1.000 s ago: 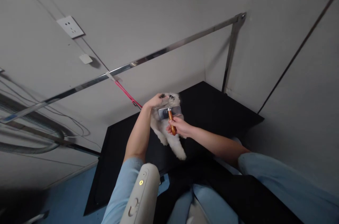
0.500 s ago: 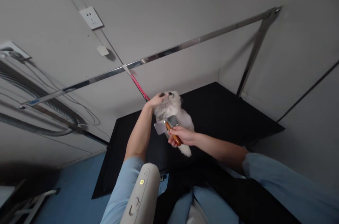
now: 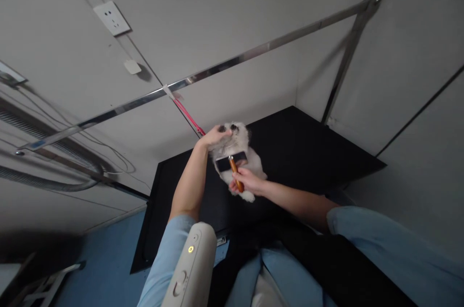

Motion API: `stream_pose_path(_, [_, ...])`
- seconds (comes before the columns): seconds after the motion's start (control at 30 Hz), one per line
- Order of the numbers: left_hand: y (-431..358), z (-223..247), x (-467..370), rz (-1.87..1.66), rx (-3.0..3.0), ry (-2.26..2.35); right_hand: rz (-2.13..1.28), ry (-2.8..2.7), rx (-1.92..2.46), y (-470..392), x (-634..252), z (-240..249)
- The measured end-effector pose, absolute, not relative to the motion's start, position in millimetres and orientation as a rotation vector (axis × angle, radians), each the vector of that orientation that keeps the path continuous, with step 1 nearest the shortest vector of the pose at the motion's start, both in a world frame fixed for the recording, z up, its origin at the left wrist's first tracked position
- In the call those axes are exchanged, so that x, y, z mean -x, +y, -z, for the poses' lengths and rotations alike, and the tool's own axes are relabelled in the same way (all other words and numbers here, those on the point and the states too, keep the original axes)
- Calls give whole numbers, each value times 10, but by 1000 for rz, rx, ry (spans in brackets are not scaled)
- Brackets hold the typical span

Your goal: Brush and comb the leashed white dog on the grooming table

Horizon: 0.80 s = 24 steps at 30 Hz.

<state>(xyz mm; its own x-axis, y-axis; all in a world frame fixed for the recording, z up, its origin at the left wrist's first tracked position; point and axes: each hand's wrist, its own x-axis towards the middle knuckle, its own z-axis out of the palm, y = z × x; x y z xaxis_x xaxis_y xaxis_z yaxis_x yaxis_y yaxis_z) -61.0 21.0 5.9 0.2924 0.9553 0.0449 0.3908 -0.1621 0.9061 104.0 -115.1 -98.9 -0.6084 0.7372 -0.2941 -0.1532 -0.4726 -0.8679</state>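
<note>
A small white dog [image 3: 255,164] with a fluffy head and dark eyes or nose is on the black table [image 3: 311,152]. My left hand [image 3: 213,136] grips the side of its head, the thumb lying across the face. In my right hand [image 3: 251,181] is a slicker brush [image 3: 232,162], held by its orange-brown wooden handle. Its wide, flat head lies against the fur below the dog's face, with the back of the head towards me. The bristles are hidden from view.
A metal bar frame [image 3: 217,71] crosses above the table, with a pink strap [image 3: 186,114] running down towards the dog. A ribbed grey hose [image 3: 43,179] hangs at the left. A pale device [image 3: 190,263] with a yellow light stands close in front of me.
The brush has turned and moved up slightly, from tilted beside the dog's chest to flat against the fur below its face. My left hand stays at the head. The view has shifted slightly.
</note>
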Motion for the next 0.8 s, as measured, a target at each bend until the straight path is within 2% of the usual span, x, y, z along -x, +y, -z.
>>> stream_pose_path(0.1, [184, -88, 623, -847, -1644, 1229, -2331, -1193, 867, -1194, -1040, 1019])
stream_pose_path(0.27, [137, -99, 624, -882, -1592, 1208, -2065, -1098, 802, -1156, -1027, 946])
stream_pose_path(0.4, [117, -94, 629, -874, -1564, 1197, -2378, -1090, 779, -1165, -1018, 995])
stream_pose_path(0.57, [77, -103, 599, -884, -1507, 1148, -1999, -1013, 667, -1121, -980, 1052])
stream_pose_path(0.7, [37, -120, 560, -889, -1479, 1174, -2159, -1021, 726, -1242, -961, 1126])
stream_pose_path(0.8, [19, -133, 533, -878, -1470, 1200, -2013, -1092, 692, -1240, -985, 1047])
